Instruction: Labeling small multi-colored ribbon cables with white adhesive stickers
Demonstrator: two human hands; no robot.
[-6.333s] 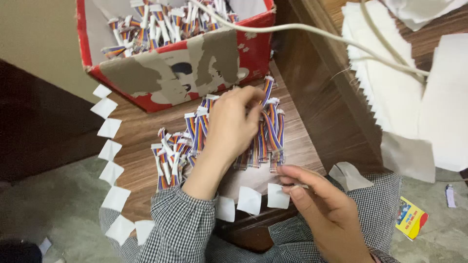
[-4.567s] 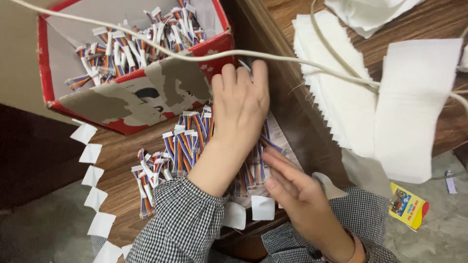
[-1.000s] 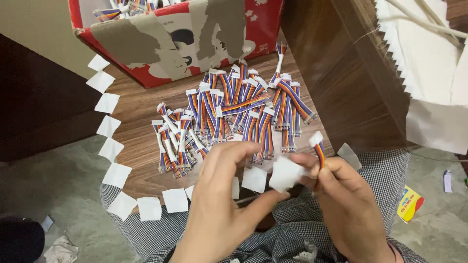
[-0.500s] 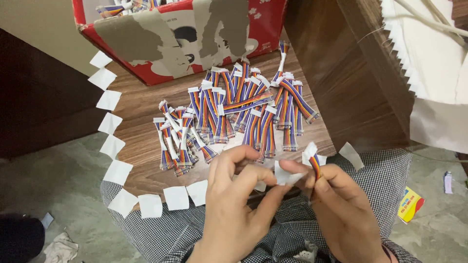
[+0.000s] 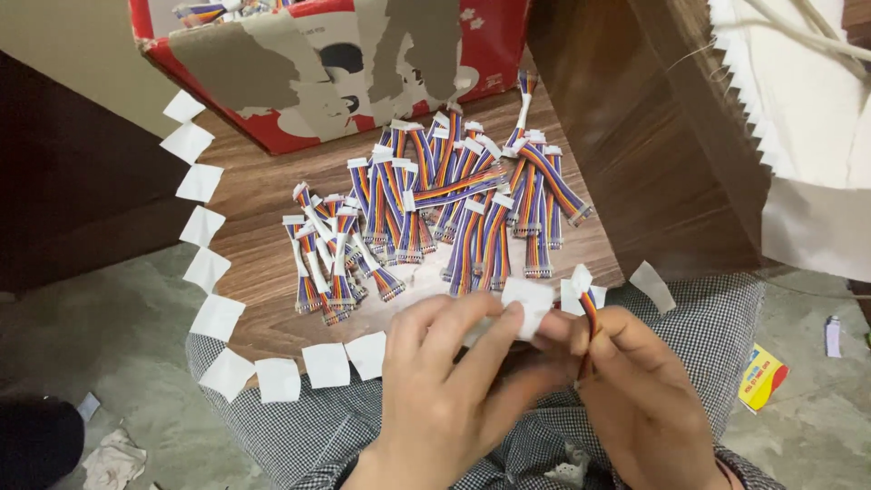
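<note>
A: Right hand (image 5: pixel 649 399), low right of view. Fingers curled closed around a short ribbon cable (image 5: pixel 590 318), striped red, orange, blue, thin flat wires side by side. The cable stands nearly upright out of the grip, near the front edge of the tabletop (image 5: pixel 263 191).

B: And the left hand (image 5: pixel 454 390)?

A: Fingers half extended, thumb and forefinger pinching a small white paper label (image 5: pixel 529 299). Label is squarish, matte, slightly creased. It sits just beside the cable's top end; whether it touches, cannot tell.

B: What lies behind the hands?

A: A loose pile of the same cables (image 5: pixel 435 218) on the wooden tabletop, brown, grained, smooth. Each cable is short, rainbow-striped, with pale plastic connectors at the ends. Some lie straight in rows, others cross at the left.

B: The white squares?

A: A strip of paper labels (image 5: pixel 204 272), diamond-set, joined corner to corner, running down the left edge of the tabletop and along the front.

B: Further back?

A: A red cardboard box (image 5: pixel 336 63), printed surface torn down to grey board, more cables inside. Dark wooden upright at right. Checked fabric (image 5: pixel 299 436) over the person's lap below.
</note>
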